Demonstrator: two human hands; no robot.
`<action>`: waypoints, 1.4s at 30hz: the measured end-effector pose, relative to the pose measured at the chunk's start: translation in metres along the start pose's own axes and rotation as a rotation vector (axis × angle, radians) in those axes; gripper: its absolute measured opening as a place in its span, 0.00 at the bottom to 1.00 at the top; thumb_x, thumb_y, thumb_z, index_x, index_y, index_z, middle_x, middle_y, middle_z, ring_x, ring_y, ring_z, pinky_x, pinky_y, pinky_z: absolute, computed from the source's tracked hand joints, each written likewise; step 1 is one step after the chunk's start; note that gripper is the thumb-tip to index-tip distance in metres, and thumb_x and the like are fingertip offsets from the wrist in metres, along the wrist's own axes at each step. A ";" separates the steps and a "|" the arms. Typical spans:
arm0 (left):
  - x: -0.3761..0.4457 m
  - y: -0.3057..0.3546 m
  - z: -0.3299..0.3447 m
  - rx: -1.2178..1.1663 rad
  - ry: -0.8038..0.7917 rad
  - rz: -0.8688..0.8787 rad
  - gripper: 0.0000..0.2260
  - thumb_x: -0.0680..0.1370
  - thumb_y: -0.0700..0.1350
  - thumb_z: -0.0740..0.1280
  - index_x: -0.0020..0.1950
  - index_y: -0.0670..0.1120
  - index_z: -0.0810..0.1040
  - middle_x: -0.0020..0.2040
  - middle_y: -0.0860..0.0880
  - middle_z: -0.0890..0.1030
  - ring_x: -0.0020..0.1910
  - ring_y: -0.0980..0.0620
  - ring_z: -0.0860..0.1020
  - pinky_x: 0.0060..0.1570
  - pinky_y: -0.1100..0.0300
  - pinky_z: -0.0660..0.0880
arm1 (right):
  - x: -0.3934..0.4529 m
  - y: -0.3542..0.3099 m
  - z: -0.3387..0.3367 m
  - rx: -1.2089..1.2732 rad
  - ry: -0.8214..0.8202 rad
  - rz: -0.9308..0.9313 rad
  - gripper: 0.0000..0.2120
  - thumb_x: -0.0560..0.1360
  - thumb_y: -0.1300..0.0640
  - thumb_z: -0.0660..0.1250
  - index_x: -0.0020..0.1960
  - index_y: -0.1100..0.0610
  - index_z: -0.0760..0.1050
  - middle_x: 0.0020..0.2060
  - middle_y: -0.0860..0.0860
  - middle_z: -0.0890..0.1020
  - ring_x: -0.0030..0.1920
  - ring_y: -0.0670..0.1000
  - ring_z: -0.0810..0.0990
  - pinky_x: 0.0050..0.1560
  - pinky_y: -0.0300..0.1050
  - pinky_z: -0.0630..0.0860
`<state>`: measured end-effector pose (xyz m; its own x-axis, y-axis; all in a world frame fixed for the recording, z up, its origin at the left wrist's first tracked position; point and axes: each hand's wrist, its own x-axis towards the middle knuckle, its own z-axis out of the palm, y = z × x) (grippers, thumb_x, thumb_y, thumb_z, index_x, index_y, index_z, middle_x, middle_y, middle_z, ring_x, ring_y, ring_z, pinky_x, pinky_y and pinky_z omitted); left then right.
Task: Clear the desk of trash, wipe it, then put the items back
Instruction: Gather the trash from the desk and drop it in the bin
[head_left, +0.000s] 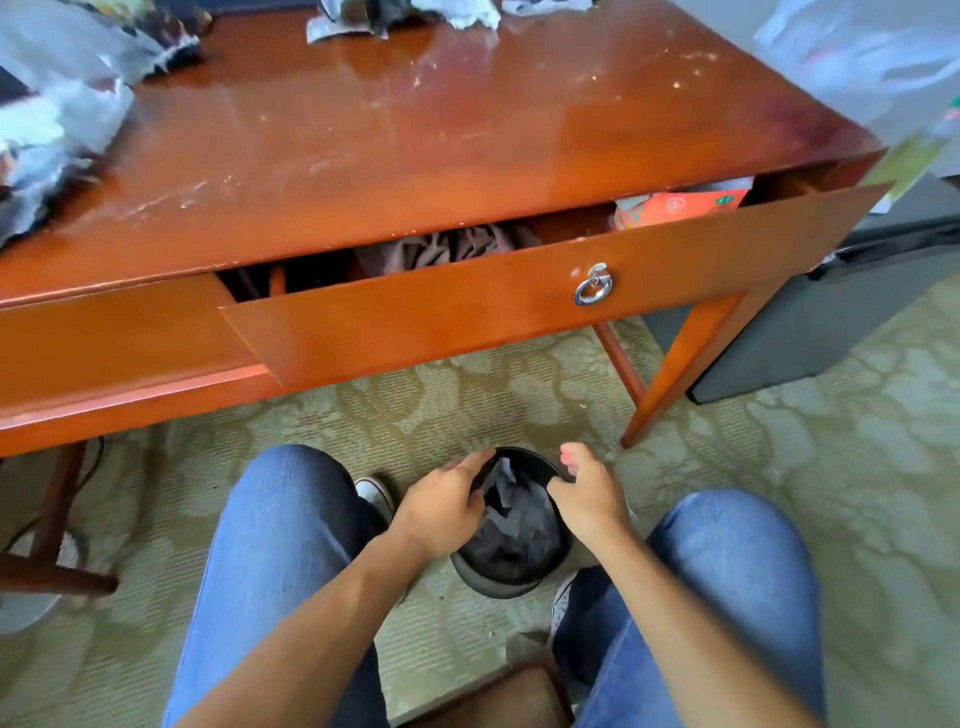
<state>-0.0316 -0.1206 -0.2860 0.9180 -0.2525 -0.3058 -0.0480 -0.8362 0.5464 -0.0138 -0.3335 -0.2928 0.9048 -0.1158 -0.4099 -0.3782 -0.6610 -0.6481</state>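
Hands over the black bin (511, 545): left hand (441, 506) and right hand (587, 501) fingers loosely curled, empty.

Blurred plastic bags (62, 109) at desk's edges.

Soft daylight fills the room, bright and even. It lays a broad pale sheen across the glossy desk top (395, 130), showing up smears and scuffs. Under the desk the carpet (779, 467) sits in mild shadow. The wide lens bows the desk's edges. The crumpled wrappers (57, 114) at the left and the plastic bag (872, 62) at the upper right smear into blur.
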 end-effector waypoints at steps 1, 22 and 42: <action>-0.009 0.006 -0.006 -0.020 0.031 0.031 0.27 0.83 0.45 0.61 0.82 0.55 0.59 0.74 0.50 0.75 0.68 0.47 0.77 0.61 0.52 0.77 | -0.008 -0.003 -0.004 0.027 0.025 -0.032 0.25 0.77 0.60 0.67 0.73 0.51 0.71 0.67 0.48 0.79 0.67 0.53 0.77 0.67 0.51 0.74; 0.042 0.064 -0.322 0.321 0.829 0.121 0.19 0.79 0.49 0.65 0.70 0.51 0.74 0.59 0.51 0.80 0.59 0.46 0.79 0.52 0.51 0.76 | 0.015 -0.293 -0.134 -0.281 0.578 -0.871 0.22 0.75 0.57 0.68 0.69 0.51 0.72 0.65 0.49 0.74 0.54 0.55 0.79 0.57 0.50 0.75; 0.247 0.002 -0.414 0.226 0.788 -0.037 0.23 0.78 0.58 0.62 0.73 0.60 0.67 0.72 0.46 0.71 0.73 0.41 0.67 0.73 0.40 0.63 | 0.251 -0.448 -0.124 -0.431 0.467 -0.635 0.35 0.75 0.28 0.57 0.79 0.35 0.54 0.80 0.54 0.54 0.79 0.61 0.53 0.77 0.63 0.54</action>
<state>0.3578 0.0171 -0.0381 0.9236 0.1227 0.3632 -0.0133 -0.9366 0.3502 0.4067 -0.1584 -0.0260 0.9415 0.1385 0.3072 0.2413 -0.9134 -0.3278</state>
